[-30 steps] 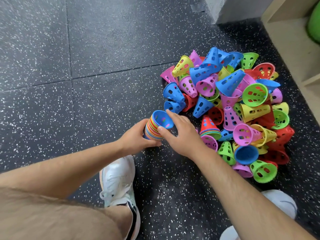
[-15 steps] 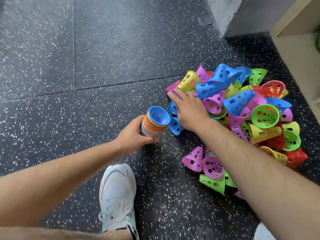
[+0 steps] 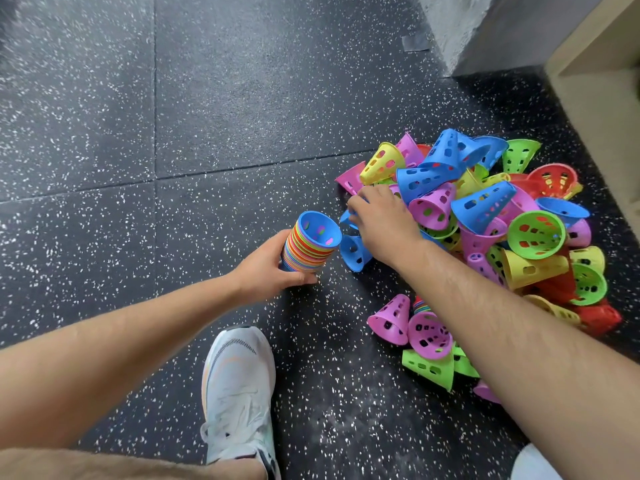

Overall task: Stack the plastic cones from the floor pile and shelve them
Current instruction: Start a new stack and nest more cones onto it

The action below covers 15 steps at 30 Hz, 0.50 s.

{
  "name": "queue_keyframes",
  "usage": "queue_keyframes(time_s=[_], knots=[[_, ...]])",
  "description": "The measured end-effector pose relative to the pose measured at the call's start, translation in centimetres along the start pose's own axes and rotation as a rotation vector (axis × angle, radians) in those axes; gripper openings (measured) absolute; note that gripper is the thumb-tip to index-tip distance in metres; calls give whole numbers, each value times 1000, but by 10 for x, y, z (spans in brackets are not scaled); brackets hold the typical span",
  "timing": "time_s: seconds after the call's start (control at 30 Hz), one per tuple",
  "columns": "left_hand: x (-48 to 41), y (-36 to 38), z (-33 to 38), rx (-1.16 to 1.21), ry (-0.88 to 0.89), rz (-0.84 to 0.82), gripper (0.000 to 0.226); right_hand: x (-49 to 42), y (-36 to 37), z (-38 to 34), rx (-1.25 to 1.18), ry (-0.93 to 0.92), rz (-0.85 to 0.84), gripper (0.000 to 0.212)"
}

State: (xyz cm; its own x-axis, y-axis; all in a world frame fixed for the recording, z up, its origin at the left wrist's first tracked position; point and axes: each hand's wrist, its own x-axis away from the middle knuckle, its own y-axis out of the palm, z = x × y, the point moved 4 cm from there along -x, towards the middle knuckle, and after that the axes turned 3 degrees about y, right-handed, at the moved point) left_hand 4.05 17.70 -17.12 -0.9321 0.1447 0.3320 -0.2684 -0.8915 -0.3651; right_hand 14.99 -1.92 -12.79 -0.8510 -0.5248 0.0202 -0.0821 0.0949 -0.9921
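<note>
A heap of perforated plastic cones (image 3: pixel 485 216) in blue, pink, yellow, green and red lies on the dark speckled floor at the right. My left hand (image 3: pixel 270 268) grips a nested multicoloured stack of cones (image 3: pixel 310 242), tilted, its blue open mouth facing up toward me. My right hand (image 3: pixel 384 220) reaches over the heap's left edge, its fingers curled on a blue cone (image 3: pixel 348 216) that is mostly hidden beneath them. Another blue cone (image 3: pixel 355 252) lies just below that hand. A few pink and green cones (image 3: pixel 415 336) lie apart nearer to me.
A pale wooden shelf unit (image 3: pixel 595 74) stands at the upper right, with a grey wall corner (image 3: pixel 464 32) beside it. My white shoe (image 3: pixel 239 393) is on the floor below the stack; the other shoe (image 3: pixel 533 465) shows at the bottom right. Bare rubber floor (image 3: pixel 173 133) spreads left.
My right hand left the stack's rim, reached up into the heap's left edge and curled its fingers on a blue cone. The left hand kept hold of the stack.
</note>
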Motion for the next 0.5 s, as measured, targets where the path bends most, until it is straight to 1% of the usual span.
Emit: queue_keyframes(time_s=[0.03,0.2,0.3,0.4,0.5], knots=[[0,0,-1,-4,3,-4,73,3,-6,2,-60,11,45,14],[0,2,-2,-16,-9,-40,79,34,-35,12,-440,143,300,18],[0,3,-2,-4,-19,-54,86,52,-48,8,-564,175,429,19],[1,2,-2,-4,-25,-66,92,64,-53,-12,-631,123,432,16],[1,4,-5,-12,-19,-79,90,69,-45,-31,-660,113,346,17]])
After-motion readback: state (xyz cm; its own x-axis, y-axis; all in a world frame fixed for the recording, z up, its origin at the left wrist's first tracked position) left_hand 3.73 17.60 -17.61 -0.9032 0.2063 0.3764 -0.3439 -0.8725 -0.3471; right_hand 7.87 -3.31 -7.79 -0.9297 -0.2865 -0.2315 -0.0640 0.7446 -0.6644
